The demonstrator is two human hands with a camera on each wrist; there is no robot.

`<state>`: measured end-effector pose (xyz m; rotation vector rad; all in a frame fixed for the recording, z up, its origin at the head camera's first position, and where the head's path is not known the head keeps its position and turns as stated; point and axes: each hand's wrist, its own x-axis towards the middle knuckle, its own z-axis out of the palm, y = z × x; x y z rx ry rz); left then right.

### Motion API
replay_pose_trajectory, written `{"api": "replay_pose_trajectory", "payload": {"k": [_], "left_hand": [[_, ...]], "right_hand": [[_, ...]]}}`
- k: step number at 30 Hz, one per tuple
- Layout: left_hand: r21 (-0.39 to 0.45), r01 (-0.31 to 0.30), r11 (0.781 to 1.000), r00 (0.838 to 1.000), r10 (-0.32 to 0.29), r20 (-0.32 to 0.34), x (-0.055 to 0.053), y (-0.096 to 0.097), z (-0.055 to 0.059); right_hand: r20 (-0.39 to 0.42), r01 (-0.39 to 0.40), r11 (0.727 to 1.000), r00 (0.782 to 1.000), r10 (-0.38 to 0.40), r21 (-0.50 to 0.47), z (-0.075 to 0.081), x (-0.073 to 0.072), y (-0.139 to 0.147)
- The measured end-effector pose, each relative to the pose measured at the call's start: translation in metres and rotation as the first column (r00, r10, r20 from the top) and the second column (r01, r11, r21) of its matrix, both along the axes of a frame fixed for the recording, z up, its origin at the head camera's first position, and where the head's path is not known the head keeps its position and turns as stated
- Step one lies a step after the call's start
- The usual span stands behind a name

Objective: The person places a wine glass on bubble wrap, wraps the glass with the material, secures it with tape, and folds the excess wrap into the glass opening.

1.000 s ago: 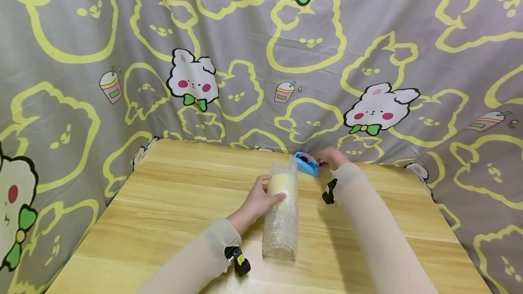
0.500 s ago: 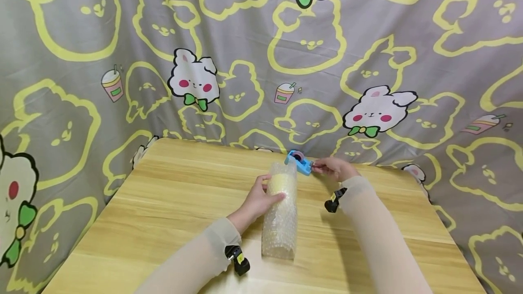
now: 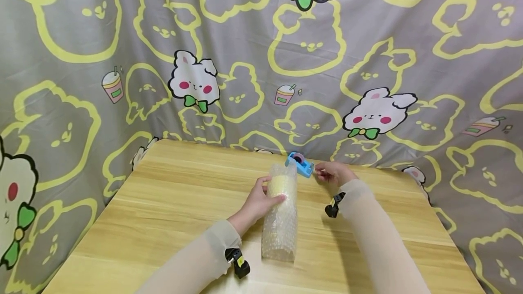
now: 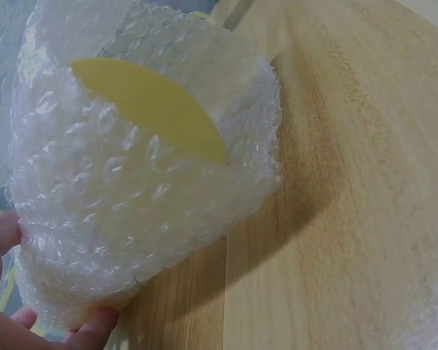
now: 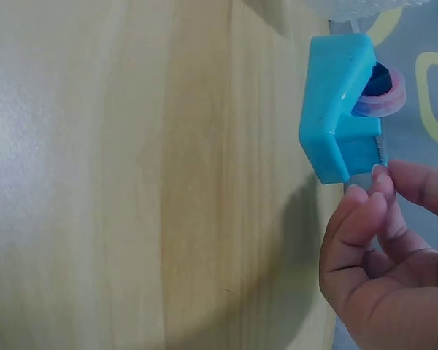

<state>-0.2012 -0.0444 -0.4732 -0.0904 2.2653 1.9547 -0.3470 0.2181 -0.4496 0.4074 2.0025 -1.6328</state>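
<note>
A bubble-wrap bundle [image 3: 280,226] lies lengthwise on the table, wrapped round something yellow. My left hand [image 3: 259,201] grips its far half, thumb on top and fingers along the left side. In the left wrist view, a yellow round end [image 4: 160,106] shows inside the bundle's loose, open end. Just beyond the bundle is a light-blue tape dispenser [image 5: 336,95] with a pinkish roll of tape [image 5: 387,98]. At its toothed cutter, my right hand [image 3: 333,173] pinches the tape's clear end between thumb and fingertips.
The wooden table [image 3: 171,203] runs back to a grey curtain [image 3: 245,35] printed with yellow outlines and white rabbits. The tape dispenser sits close to the table's far edge. A black wrist camera [image 3: 334,205] is strapped to each sleeve.
My right hand has come off the top of the tape dispenser and now sits by its cutter end. The dispenser has shifted slightly left. My left hand and the bundle have hardly moved.
</note>
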Motion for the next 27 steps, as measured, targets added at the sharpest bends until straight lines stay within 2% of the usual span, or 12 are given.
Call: {"api": "replay_pose_trajectory", "payload": {"k": [8,17,27], "left_hand": [[0.010,0.003,1.000,1.000,-0.003,0.006,0.001,-0.001,-0.003],[-0.018,-0.003,1.000,1.000,0.003,-0.001,-0.001,0.000,0.002],[-0.016,0.002,1.000,1.000,-0.002,-0.002,0.000,0.000,0.002]], "right_hand": [[0.002,0.055,0.998,0.998,-0.055,-0.036,-0.008,0.002,-0.006],[0.041,0.101,0.989,0.994,-0.097,-0.108,-0.011,0.002,-0.010],[0.050,0.148,0.988,0.988,-0.146,-0.035,-0.011,0.010,-0.008]]}}
